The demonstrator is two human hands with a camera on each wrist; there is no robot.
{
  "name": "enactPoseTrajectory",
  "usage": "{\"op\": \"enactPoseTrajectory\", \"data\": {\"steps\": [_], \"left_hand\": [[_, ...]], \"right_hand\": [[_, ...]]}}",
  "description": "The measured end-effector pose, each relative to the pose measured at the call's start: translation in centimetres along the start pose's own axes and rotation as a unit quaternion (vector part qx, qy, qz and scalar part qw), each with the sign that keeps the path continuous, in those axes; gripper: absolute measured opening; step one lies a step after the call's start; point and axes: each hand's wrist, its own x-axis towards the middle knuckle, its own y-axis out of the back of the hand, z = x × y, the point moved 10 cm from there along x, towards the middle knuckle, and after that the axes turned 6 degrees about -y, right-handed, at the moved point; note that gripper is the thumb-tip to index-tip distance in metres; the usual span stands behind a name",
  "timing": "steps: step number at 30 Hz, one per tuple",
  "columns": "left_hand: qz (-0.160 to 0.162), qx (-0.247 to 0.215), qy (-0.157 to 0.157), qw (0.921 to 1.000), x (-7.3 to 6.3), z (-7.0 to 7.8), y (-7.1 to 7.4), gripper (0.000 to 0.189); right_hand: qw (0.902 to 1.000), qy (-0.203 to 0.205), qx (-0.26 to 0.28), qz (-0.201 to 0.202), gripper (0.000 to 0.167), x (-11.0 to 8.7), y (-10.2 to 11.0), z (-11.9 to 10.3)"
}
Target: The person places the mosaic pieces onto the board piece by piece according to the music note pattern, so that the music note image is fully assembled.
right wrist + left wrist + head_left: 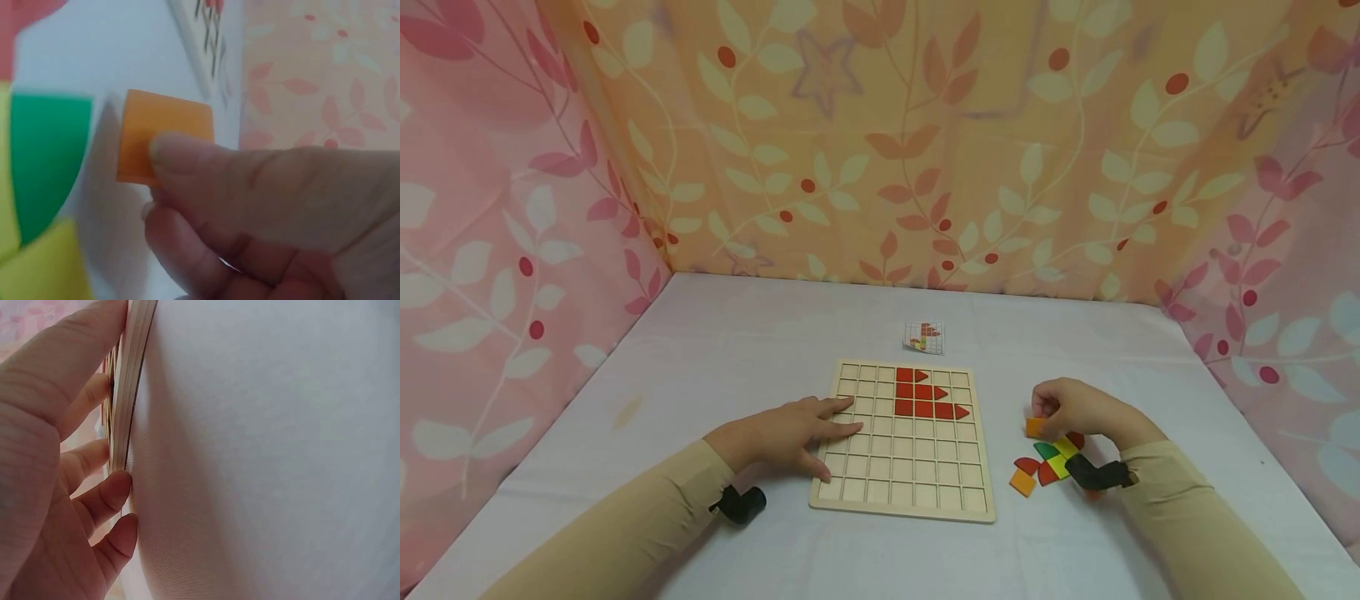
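My right hand pinches an orange square tile between thumb and fingers, over a loose pile of tiles on the right. My left hand rests with spread fingers on the left edge of a wooden grid board. In the left wrist view its thumb and fingers lie along the board's side. Red squares and red pointed tiles form three rows in the board's upper part, each row ending in a point to the right. Beside the right hand lie a green curved tile and a yellow tile.
A small printed pattern card lies behind the board on the white cloth. Another orange square and a red curved tile lie at the pile's near left. Patterned curtains close in the back and sides.
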Motion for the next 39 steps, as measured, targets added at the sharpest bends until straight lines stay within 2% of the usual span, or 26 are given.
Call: {"op": "enactPoseTrajectory", "data": {"steps": [4, 7, 15, 20, 26, 31, 39], "left_hand": [[0.000, -0.001, 0.000, 1.0000, 0.0, 0.0, 0.0, 0.079], [0.000, -0.001, 0.000, 1.0000, 0.0, 0.0, 0.0, 0.079], [-0.001, 0.003, -0.002, 1.0000, 0.0, 0.2, 0.1, 0.079], [0.000, 0.005, -0.005, 1.0000, 0.0, 0.3, 0.3, 0.079], [-0.002, 0.003, -0.007, 1.0000, 0.0, 0.4, 0.3, 0.080], [-0.004, 0.002, -0.002, 1.0000, 0.1, 0.2, 0.1, 0.080], [-0.006, -0.003, -0.003, 1.0000, 0.1, 0.2, 0.2, 0.079]], "right_hand": [[0.9997, 0.015, 0.003, 0.018, 0.014, 0.6, 0.2, -1.6], [0.9986, 0.042, 0.008, 0.032, 0.011, 1.0, 0.0, -3.4], [0.9952, 0.055, 0.071, 0.039, 0.007, 2.5, -1.6, -7.7], [0.9941, 0.078, 0.062, 0.041, 0.007, 3.0, -3.0, -10.4], [0.9901, 0.125, 0.054, 0.034, 0.008, 3.2, -4.5, -13.0], [0.9866, 0.152, 0.044, 0.040, 0.010, 3.3, -5.3, -14.6], [0.9868, 0.153, 0.039, 0.036, 0.010, 3.7, -6.4, -15.6]]}}
